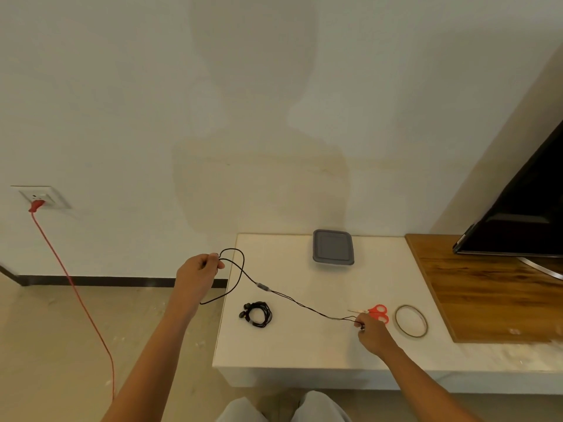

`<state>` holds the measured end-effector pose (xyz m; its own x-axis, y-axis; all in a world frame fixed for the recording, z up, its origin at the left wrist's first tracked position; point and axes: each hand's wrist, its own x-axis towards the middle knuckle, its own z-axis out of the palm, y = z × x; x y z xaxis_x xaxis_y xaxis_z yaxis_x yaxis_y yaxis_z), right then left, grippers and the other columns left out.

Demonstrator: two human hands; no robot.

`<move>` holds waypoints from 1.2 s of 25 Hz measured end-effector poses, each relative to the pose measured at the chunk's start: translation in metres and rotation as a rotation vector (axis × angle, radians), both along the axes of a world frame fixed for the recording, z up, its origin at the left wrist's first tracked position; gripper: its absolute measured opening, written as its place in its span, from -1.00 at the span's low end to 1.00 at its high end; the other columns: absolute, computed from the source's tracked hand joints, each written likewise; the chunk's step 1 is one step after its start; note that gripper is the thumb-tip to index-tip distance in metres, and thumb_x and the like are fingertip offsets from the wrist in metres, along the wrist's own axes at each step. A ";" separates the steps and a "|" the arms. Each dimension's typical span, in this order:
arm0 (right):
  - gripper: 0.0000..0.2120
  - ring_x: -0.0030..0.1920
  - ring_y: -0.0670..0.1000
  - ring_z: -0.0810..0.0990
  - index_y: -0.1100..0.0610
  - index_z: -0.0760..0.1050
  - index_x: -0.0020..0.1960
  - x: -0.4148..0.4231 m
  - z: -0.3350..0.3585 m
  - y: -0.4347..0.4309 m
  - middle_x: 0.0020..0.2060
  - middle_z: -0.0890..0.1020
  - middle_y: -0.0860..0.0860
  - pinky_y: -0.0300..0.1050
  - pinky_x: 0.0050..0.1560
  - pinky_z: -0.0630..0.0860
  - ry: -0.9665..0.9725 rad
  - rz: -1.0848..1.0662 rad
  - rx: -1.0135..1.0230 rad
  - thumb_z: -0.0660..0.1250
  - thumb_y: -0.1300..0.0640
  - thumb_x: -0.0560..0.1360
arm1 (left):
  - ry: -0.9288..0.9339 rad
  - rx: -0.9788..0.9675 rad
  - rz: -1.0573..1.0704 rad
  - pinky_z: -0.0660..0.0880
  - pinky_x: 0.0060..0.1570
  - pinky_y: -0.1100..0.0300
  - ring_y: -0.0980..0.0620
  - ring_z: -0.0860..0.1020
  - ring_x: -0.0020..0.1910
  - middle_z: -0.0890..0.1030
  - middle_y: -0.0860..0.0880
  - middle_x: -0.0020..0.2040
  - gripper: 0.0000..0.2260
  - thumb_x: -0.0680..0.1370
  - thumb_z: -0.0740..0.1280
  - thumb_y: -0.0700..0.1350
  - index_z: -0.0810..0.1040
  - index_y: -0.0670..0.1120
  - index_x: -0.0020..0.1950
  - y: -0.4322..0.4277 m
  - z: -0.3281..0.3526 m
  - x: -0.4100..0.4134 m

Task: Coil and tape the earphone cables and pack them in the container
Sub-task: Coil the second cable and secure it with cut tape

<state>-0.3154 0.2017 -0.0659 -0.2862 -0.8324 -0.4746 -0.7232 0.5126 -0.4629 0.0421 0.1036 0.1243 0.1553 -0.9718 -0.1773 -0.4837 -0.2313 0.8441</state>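
Black cable (263, 286) over the white worktop (304, 348): looped and pinched in the left grip (199, 271), far end pinched in the right grip (373, 330). Likely mid-coiling; calls next for feeding slack into loops, then tape (397, 318).

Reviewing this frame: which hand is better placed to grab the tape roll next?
Right. The right hand lies near the tape roll; the left hand grips the looped cable past the table edge.
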 end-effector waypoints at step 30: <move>-0.79 -0.22 0.12 0.67 0.12 0.55 -0.09 0.055 0.197 0.025 -0.15 0.64 0.09 -0.19 -0.18 0.64 -0.450 -0.246 -0.900 0.45 0.37 0.38 | 0.642 -0.059 -0.043 0.57 -0.25 0.23 0.01 0.59 -0.26 0.60 -0.09 -0.28 -0.75 0.64 0.15 -0.17 0.56 -0.20 -0.13 0.078 0.097 -0.030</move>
